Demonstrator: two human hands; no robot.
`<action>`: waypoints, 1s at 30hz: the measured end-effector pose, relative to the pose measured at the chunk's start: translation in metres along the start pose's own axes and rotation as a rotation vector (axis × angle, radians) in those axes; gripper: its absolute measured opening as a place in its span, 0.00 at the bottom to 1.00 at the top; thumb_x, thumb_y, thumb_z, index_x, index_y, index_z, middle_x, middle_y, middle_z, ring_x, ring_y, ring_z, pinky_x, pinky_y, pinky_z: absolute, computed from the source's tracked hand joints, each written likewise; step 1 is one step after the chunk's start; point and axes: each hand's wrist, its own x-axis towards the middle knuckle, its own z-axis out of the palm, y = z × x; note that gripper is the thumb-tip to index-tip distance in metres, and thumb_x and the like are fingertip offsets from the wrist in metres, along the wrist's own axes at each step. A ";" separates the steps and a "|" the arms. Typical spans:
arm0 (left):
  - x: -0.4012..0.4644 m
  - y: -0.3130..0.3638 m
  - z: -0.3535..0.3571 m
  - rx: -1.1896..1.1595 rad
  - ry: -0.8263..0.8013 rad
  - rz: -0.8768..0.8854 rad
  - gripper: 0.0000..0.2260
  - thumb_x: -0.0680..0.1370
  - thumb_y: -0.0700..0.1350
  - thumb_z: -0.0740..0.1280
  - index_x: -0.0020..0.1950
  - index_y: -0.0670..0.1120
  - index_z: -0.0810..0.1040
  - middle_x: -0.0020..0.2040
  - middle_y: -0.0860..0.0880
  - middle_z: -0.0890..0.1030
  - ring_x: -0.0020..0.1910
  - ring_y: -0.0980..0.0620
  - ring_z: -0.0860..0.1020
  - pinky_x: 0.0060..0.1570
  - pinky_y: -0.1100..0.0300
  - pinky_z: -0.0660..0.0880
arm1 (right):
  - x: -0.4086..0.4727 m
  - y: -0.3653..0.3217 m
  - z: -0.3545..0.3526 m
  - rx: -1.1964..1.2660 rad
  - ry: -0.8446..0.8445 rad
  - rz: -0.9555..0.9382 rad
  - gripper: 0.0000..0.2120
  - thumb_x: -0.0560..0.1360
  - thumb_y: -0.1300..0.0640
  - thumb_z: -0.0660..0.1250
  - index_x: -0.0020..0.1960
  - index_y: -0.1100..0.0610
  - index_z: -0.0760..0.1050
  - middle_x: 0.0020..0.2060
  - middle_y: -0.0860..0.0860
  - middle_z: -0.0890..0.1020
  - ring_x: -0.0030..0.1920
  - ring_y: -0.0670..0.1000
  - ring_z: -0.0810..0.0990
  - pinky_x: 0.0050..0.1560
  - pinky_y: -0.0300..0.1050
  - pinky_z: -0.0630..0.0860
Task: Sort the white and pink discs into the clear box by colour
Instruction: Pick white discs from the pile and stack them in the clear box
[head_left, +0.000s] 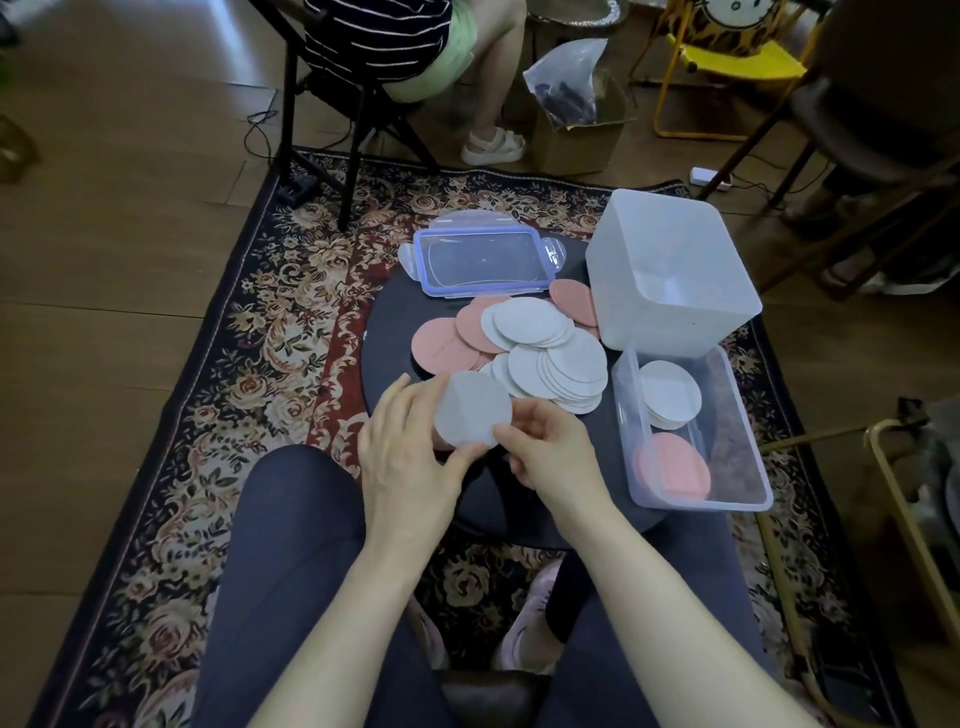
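Observation:
A white disc (472, 409) is held over the near edge of a small round dark table (395, 306). My left hand (408, 457) grips the disc's left and lower rim, and my right hand (550, 449) pinches its right edge. Behind it lies a loose pile of white discs (550, 358) overlapping pink discs (441, 345). One more pink disc (574, 301) lies by the tall tub. To the right, the clear box (748, 415) holds white discs (670, 392) at its far end and pink discs (672, 465) at its near end.
A tall translucent tub (670, 270) stands behind the clear box. A blue-rimmed clear lid (483, 262) lies at the table's far side. A seated person's legs (488, 93) and a black chair are beyond it. A cardboard box (576, 135) sits on the floor; my knees flank the table.

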 end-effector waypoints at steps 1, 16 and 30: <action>-0.001 0.003 -0.001 -0.029 0.003 0.000 0.31 0.68 0.46 0.77 0.69 0.48 0.71 0.64 0.51 0.76 0.68 0.51 0.68 0.65 0.58 0.59 | -0.001 0.001 -0.002 -0.009 0.001 -0.015 0.06 0.74 0.65 0.65 0.49 0.57 0.78 0.32 0.49 0.78 0.26 0.45 0.68 0.25 0.31 0.64; 0.009 0.020 -0.018 -0.857 0.051 -0.585 0.03 0.80 0.39 0.65 0.48 0.45 0.78 0.46 0.45 0.81 0.28 0.57 0.80 0.31 0.55 0.80 | -0.016 0.007 -0.023 0.265 0.025 0.029 0.03 0.77 0.64 0.65 0.45 0.58 0.77 0.33 0.55 0.76 0.26 0.48 0.75 0.25 0.37 0.73; -0.004 0.025 -0.012 -1.055 -0.067 -0.675 0.10 0.81 0.34 0.59 0.56 0.43 0.77 0.49 0.46 0.84 0.45 0.49 0.84 0.35 0.58 0.81 | -0.022 0.013 -0.030 0.192 0.048 -0.011 0.07 0.75 0.68 0.65 0.48 0.59 0.79 0.34 0.52 0.79 0.28 0.47 0.74 0.27 0.38 0.73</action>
